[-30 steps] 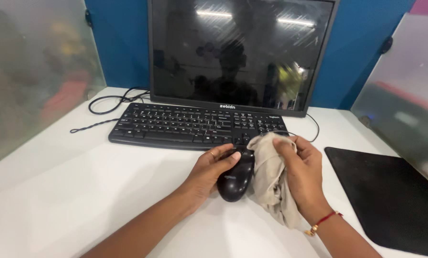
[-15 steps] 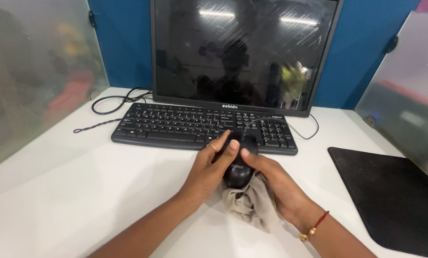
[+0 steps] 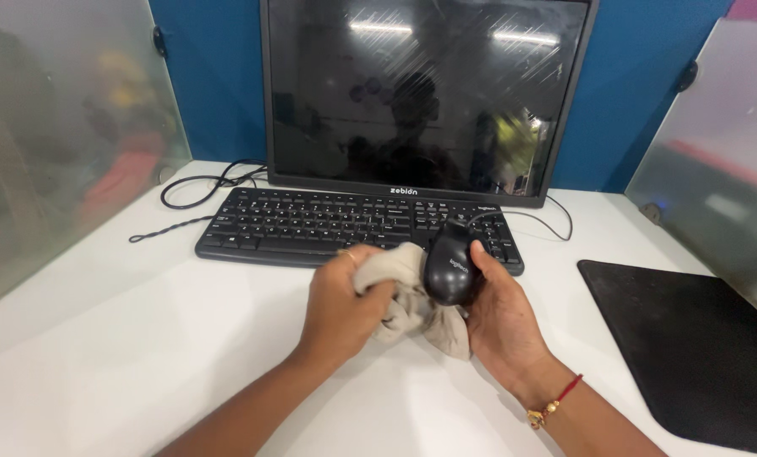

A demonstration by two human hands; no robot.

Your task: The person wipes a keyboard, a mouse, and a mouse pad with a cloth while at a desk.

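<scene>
Your left hand (image 3: 338, 306) is closed around a bunched beige cotton cloth (image 3: 408, 298), pressed to the near-left flank of the glossy black plastic corded mouse (image 3: 451, 267). Your right hand (image 3: 499, 317) cups that mouse from below and right, thumb on its side, lifted above the white desk (image 3: 142, 338), in front of the black keyboard (image 3: 345, 224). Judged best: steady the mouse, wipe with short firm strokes

The room is bright, with light coming from above. Two long lamps shine as white streaks on the dark screen (image 3: 425, 93). The white desk (image 3: 142, 338) glows. Soft shadows sit under the arms. The left hand (image 3: 340, 305) looks a bit blurry.
</scene>
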